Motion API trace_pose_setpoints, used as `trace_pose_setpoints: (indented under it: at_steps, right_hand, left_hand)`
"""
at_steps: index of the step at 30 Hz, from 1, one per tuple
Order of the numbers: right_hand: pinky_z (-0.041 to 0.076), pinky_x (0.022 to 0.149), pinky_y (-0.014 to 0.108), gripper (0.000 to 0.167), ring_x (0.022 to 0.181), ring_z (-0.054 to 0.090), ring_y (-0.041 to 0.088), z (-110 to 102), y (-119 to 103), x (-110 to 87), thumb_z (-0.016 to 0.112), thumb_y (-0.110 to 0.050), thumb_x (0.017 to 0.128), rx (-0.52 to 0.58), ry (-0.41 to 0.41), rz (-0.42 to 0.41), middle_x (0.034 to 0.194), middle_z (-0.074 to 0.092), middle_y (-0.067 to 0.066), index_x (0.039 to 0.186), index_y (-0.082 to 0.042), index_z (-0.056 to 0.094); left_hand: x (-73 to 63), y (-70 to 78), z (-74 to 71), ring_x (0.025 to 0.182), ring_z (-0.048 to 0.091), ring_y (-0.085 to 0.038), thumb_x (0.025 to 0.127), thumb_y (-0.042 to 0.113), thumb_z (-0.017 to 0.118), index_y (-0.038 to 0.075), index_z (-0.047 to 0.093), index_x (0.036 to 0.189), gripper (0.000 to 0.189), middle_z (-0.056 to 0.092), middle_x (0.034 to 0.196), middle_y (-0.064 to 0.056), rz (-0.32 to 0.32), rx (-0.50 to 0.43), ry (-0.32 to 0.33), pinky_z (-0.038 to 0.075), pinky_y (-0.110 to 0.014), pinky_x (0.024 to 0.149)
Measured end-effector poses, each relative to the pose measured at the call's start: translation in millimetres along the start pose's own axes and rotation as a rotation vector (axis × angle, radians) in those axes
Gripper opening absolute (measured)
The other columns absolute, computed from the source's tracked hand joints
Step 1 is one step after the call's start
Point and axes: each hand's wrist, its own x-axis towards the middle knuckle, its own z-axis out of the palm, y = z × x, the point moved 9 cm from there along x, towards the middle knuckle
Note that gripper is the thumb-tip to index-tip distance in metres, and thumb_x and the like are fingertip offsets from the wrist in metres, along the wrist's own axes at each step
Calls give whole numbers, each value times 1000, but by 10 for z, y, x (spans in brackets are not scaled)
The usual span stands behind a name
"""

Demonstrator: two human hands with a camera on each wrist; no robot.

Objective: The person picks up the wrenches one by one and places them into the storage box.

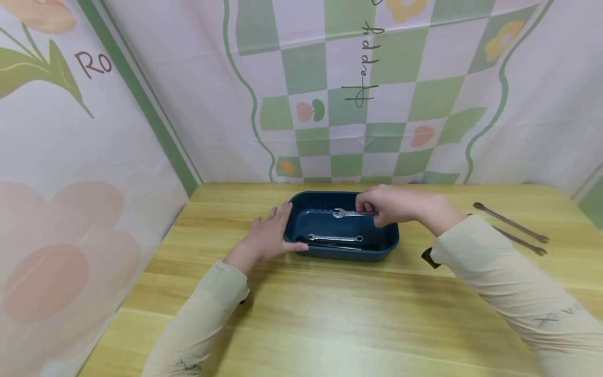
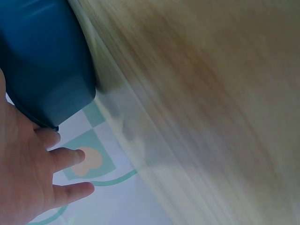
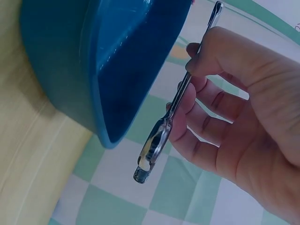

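A dark blue rectangular tray [image 1: 346,255] stands near the back of the table. My left hand [image 1: 266,235] rests against its left end, fingers straight and spread, the thumb over the front rim; the left wrist view shows the same hand [image 2: 26,164] beside the tray wall [image 2: 56,61]. Above the tray's right part, my right hand [image 1: 398,204] pinches a shiny wrench [image 1: 350,213] between thumb and fingers. Its ring end [image 3: 154,145] points down in the right wrist view. Inside the tray lie another silver wrench [image 1: 334,238] and, along the front wall, a dark slender item.
Two dark wrenches lie on the table to the right, the farther wrench [image 1: 511,222] whole in view and the nearer wrench [image 1: 523,242] partly behind the right sleeve [image 1: 490,267]. A patterned cloth [image 1: 348,104] hangs behind the wooden tabletop [image 1: 330,314].
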Motion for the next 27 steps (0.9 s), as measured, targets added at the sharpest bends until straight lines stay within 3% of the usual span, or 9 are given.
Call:
trace_pose_setpoints:
  at_steps: [13,21,27]
  right_hand:
    - [40,69,35,33,78,46,18,151,-97,191,59,12,82,-17,-48,1,86,53,3,108,-6,65]
    - [45,70,34,32,78,49,18,194,-170,301,62,10,79,-35,-35,-28,89,57,3,108,-4,67]
    - [44,68,34,32,75,49,18,237,-177,368,63,8,82,-20,-42,-3,90,56,2,110,-5,67]
  left_hand:
    - [8,-14,17,156,11,-34,84,83,55,13,-2,166,122,0,172,-5,1,-11,1,18,-67,117]
    - [14,-17,6,155,11,-34,84,84,55,13,-1,166,122,1,172,-6,2,-17,0,19,-66,117]
    - [16,-20,11,155,12,-34,84,84,54,13,-1,166,122,1,172,-5,1,-13,-1,19,-66,117]
